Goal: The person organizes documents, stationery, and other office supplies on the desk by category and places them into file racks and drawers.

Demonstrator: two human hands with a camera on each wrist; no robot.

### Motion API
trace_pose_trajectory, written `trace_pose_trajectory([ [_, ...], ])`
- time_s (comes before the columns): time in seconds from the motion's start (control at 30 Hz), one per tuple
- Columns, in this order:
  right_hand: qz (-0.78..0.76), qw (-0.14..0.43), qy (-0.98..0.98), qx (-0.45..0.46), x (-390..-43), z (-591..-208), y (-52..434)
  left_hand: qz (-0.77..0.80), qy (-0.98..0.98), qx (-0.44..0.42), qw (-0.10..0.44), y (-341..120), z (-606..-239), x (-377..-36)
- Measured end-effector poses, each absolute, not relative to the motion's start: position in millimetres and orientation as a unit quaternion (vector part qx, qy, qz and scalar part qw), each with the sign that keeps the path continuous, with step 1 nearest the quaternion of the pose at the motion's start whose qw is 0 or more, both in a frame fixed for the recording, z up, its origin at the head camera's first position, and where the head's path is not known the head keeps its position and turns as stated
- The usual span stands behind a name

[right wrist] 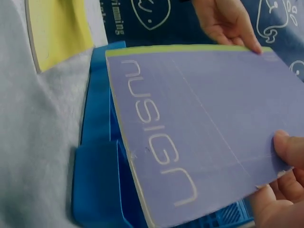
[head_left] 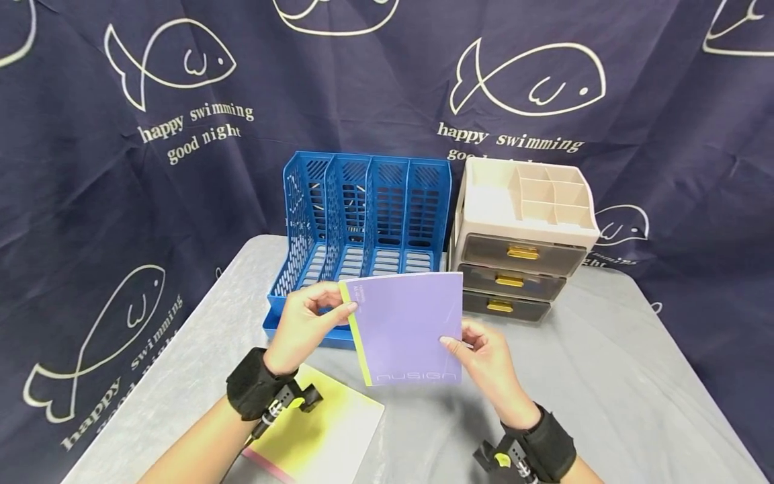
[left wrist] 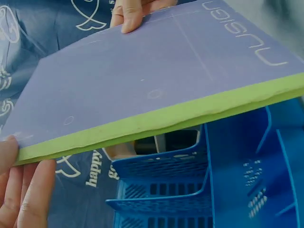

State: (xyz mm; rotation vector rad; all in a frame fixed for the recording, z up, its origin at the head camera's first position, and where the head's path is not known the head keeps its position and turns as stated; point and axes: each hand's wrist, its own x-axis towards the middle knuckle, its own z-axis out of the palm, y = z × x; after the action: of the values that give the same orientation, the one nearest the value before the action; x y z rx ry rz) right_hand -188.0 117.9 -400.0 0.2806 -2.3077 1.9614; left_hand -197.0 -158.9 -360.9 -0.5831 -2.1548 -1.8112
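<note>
A purple notebook with a lime-green spine and "nusign" on its cover is held up by both hands above the table. My left hand pinches it at the upper part of the spine, thumb on the cover. On the opposite edge my right hand grips it, thumb on the front and fingers behind. In the left wrist view the cover tilts over a blue file rack. The right wrist view shows the lettering on the cover and the left hand at the far edge.
Behind the notebook stands the blue file rack with several upright slots. To its right is a cream drawer organizer with gold handles. A yellow-and-white notebook lies on the table under the left forearm. A navy fish-print curtain hangs behind.
</note>
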Motion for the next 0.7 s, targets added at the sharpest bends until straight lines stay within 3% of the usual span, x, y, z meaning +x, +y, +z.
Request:
trace_pose_trajectory([
  [0.13, 0.636, 0.044, -0.764, 0.100, -192, -398, 125, -0.618, -0.744, -0.209, 0.147, -152, -358, -197],
  [0.4, 0.630, 0.106, -0.763, 0.100, -192, -379, 139, -0.564, -0.768, -0.237, 0.187, -135, -356, -191],
  [0.7, 0.697, 0.149, -0.697, 0.080, -186, -376, 141, -0.603, -0.755, -0.228, 0.123, -125, -355, -191],
])
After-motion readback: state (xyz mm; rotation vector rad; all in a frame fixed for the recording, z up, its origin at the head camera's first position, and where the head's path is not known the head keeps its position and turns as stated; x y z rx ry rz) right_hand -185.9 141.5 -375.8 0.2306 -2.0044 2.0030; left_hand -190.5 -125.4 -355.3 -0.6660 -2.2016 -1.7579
